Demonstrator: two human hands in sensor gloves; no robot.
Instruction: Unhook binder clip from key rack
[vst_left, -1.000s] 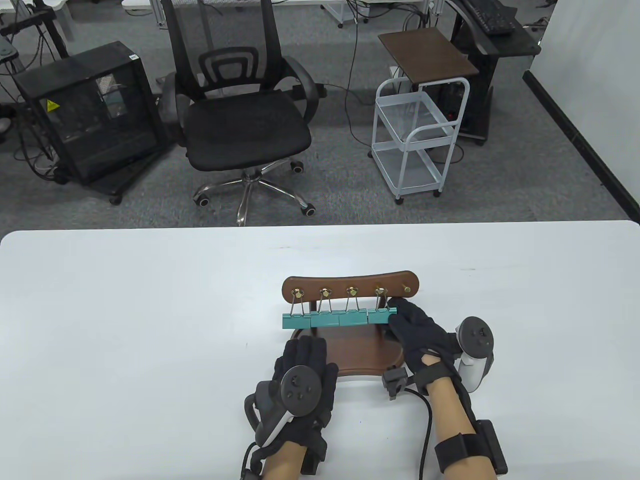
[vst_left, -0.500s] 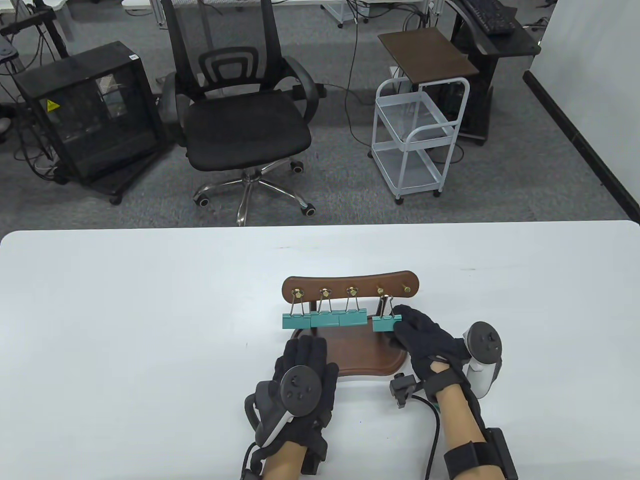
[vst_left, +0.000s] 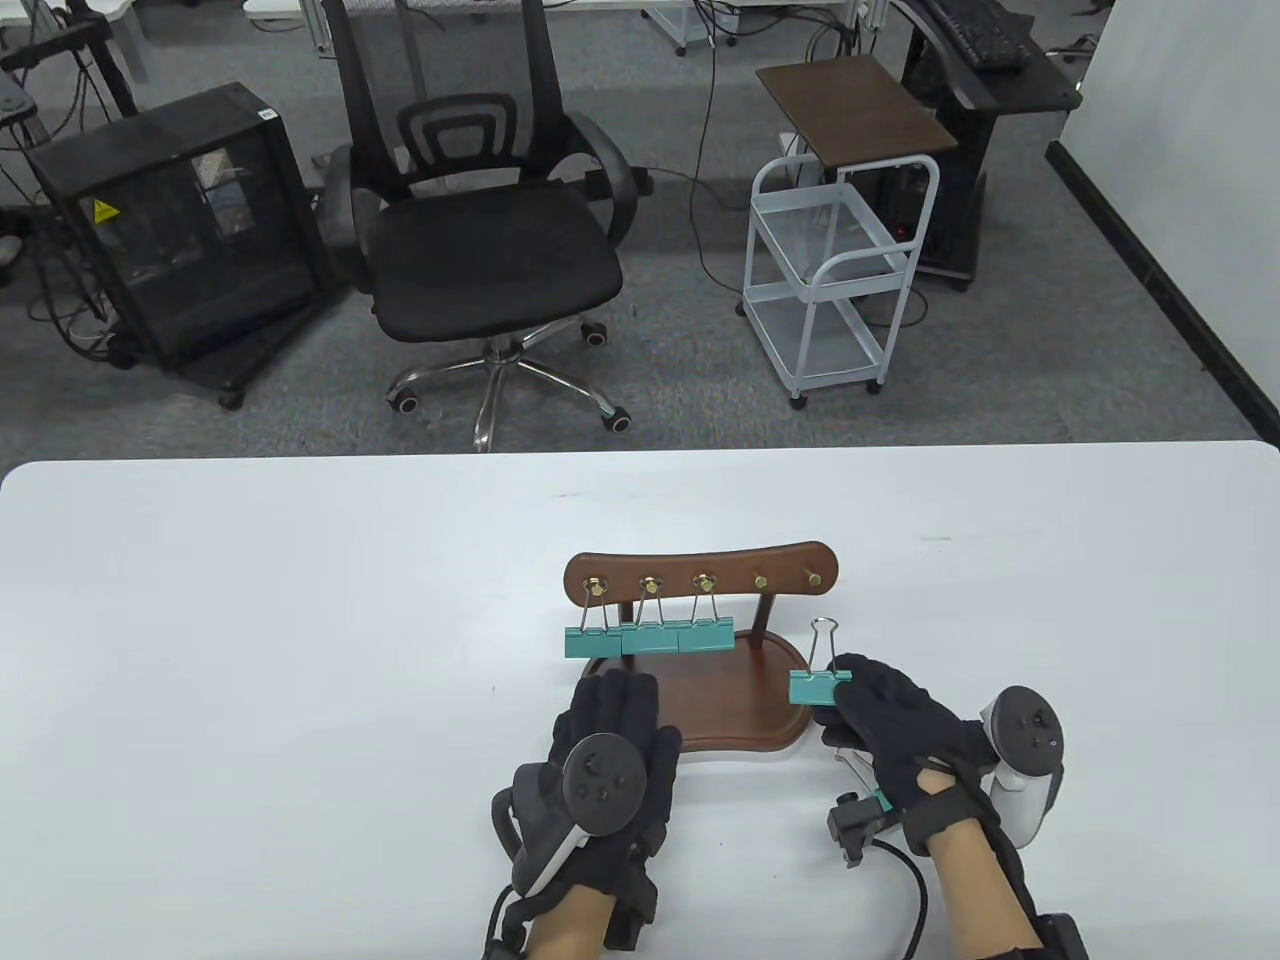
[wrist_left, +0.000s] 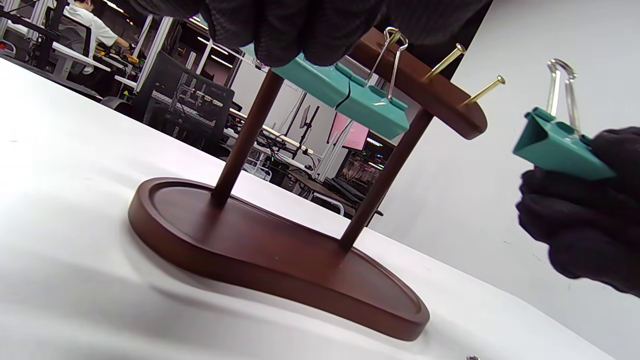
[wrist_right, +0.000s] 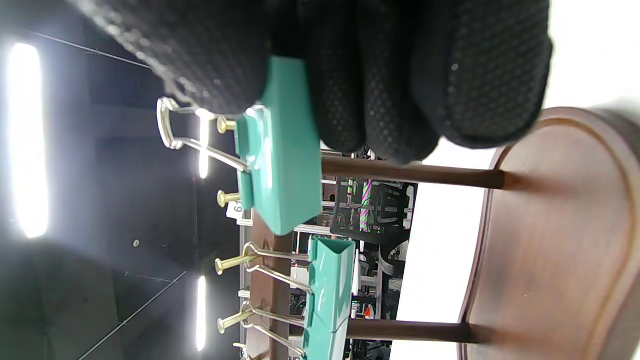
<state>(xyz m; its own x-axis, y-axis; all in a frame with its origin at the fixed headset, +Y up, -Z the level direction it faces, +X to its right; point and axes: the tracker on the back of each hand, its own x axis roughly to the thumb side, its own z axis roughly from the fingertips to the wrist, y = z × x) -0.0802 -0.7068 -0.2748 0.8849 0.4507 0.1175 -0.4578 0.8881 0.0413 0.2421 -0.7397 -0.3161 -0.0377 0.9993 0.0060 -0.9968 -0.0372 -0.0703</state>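
Note:
A brown wooden key rack (vst_left: 700, 565) stands on the white table on an oval base (vst_left: 735, 705). Three teal binder clips (vst_left: 648, 636) hang from its left brass pegs; the two right pegs (vst_left: 788, 579) are bare. My right hand (vst_left: 900, 725) pinches a fourth teal binder clip (vst_left: 816, 686), free of the rack, above the base's right end; it also shows in the left wrist view (wrist_left: 557, 145) and the right wrist view (wrist_right: 280, 145). My left hand (vst_left: 605, 760) rests flat, palm down, on the front left rim of the base, holding nothing.
The white table (vst_left: 250, 650) stretches wide on both sides of the rack. Beyond its far edge stand an office chair (vst_left: 490, 250), a white trolley (vst_left: 835, 290) and a black computer case (vst_left: 180, 230).
My right hand has pulled the rightmost clip off its peg and carried it down and to the right, towards me. The left hand and the other three clips have stayed put.

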